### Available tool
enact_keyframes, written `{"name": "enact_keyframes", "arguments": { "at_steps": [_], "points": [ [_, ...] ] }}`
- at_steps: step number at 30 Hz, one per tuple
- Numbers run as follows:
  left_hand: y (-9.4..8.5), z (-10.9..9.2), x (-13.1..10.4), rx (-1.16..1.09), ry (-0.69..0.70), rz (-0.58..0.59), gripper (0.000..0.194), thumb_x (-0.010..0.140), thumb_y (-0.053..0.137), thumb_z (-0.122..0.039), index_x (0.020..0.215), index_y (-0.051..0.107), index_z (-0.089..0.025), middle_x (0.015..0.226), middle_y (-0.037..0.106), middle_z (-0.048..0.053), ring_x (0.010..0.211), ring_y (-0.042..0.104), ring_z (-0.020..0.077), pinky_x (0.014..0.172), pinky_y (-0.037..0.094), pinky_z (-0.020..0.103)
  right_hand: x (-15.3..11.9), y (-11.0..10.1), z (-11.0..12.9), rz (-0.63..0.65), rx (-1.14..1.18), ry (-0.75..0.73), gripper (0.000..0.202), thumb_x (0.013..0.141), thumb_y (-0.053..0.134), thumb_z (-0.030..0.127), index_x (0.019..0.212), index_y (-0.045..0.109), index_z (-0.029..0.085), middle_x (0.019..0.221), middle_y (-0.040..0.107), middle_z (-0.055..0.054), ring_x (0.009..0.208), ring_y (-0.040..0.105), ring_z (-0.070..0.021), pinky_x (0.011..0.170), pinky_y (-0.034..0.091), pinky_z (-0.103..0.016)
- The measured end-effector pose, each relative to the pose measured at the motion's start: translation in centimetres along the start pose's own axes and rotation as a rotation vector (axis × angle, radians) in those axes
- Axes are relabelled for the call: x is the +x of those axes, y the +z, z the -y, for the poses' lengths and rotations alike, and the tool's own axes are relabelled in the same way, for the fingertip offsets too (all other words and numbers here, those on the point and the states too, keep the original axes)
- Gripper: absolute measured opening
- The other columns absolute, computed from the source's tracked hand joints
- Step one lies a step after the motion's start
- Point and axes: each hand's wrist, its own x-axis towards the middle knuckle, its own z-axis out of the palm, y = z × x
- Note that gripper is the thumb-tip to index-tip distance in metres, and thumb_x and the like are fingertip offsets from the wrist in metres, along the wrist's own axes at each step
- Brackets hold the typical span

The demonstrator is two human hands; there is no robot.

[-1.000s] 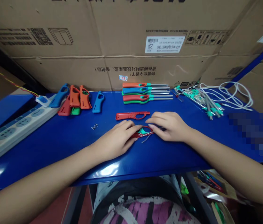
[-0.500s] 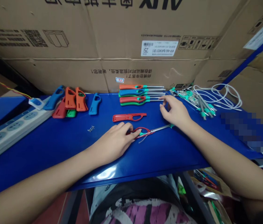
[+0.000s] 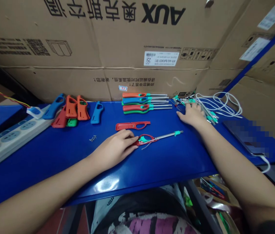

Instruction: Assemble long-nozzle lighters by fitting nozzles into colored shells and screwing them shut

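My left hand (image 3: pixel 117 146) is closed on the handle end of a red lighter half (image 3: pixel 154 139), which has a green trigger and a thin wire in it. From that half a metal tube (image 3: pixel 165 135) points right, with a green collar near its tip. My right hand (image 3: pixel 192 114) reaches over the pile of metal tubes and green parts (image 3: pixel 212 116), its fingers spread and their tips partly among the parts. Another red shell half (image 3: pixel 132 125) lies just above my left hand. Behind it, several lighters (image 3: pixel 137 108) in orange, blue, red and green are stacked.
Coloured handle shells (image 3: pixel 71 109) lie at the back left beside a white power strip (image 3: pixel 12 135). Small screws (image 3: pixel 92 138) are left of my left hand. A white cable (image 3: pixel 232 104) coils at the back right near a dark phone-like device (image 3: pixel 242 136). Cardboard (image 3: pixel 78 78) stands behind.
My right hand has moved right and back, from beside the metal tube to the parts pile, with its fingers spreading. My left hand stays at the red half, its thumb drawn back. The view has shifted.
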Motion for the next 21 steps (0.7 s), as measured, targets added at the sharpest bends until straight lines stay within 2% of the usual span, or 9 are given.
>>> {"name": "enact_keyframes", "arguments": {
  "at_steps": [5, 9, 15, 18, 21],
  "points": [
    [0.0, 0.0, 0.1, 0.044, 0.021, -0.028, 0.030, 0.102, 0.051, -0.030, 0.118, 0.072, -0.015, 0.107, 0.064, 0.010, 0.094, 0.064, 0.0215, 0.084, 0.057, 0.036, 0.1, 0.2, 0.0, -0.026, -0.011, 0.010, 0.064, 0.093, 0.048, 0.052, 0.138, 0.047, 0.005, 0.145, 0.039, -0.030, 0.133, 0.038, -0.0441, 0.103, 0.036, -0.055],
    [-0.5, -0.4, 0.1, 0.121, 0.019, 0.009, 0.034, 0.103, 0.047, -0.031, 0.119, 0.072, -0.016, 0.106, 0.064, 0.011, 0.094, 0.063, 0.0231, 0.084, 0.057, 0.039, 0.1, 0.1, -0.1, -0.071, -0.003, 0.013, 0.060, 0.092, 0.051, 0.049, 0.133, 0.051, 0.005, 0.141, 0.041, -0.029, 0.131, 0.039, -0.0431, 0.102, 0.037, -0.053],
    [-0.6, -0.4, -0.2, 0.127, -0.032, 0.068, 0.032, 0.102, 0.050, -0.026, 0.126, 0.068, -0.015, 0.110, 0.064, 0.011, 0.100, 0.064, 0.0239, 0.087, 0.057, 0.038, 0.3, -1.0, -1.3, -0.224, -0.070, 0.132, 0.053, 0.090, 0.052, 0.038, 0.126, 0.054, -0.001, 0.134, 0.047, -0.033, 0.126, 0.044, -0.0440, 0.098, 0.039, -0.055],
    [-0.6, -0.2, -0.1, 0.082, -0.042, 0.060, 0.030, 0.101, 0.052, -0.027, 0.123, 0.070, -0.015, 0.111, 0.064, 0.011, 0.100, 0.064, 0.0231, 0.090, 0.057, 0.038, 0.4, -1.1, -1.7, -0.156, -0.116, 0.152, 0.048, 0.091, 0.047, 0.032, 0.126, 0.057, 0.000, 0.136, 0.048, -0.032, 0.129, 0.043, -0.0435, 0.100, 0.038, -0.057],
    [-0.7, -0.3, 0.0, 0.076, -0.063, 0.074, 0.030, 0.101, 0.051, -0.027, 0.121, 0.071, -0.016, 0.109, 0.063, 0.011, 0.099, 0.064, 0.0233, 0.088, 0.057, 0.038, 0.5, -1.0, -1.8, -0.056, -0.112, 0.127, 0.051, 0.092, 0.047, 0.036, 0.131, 0.055, 0.003, 0.139, 0.050, -0.029, 0.131, 0.043, -0.0423, 0.102, 0.037, -0.057]
  ]
}}
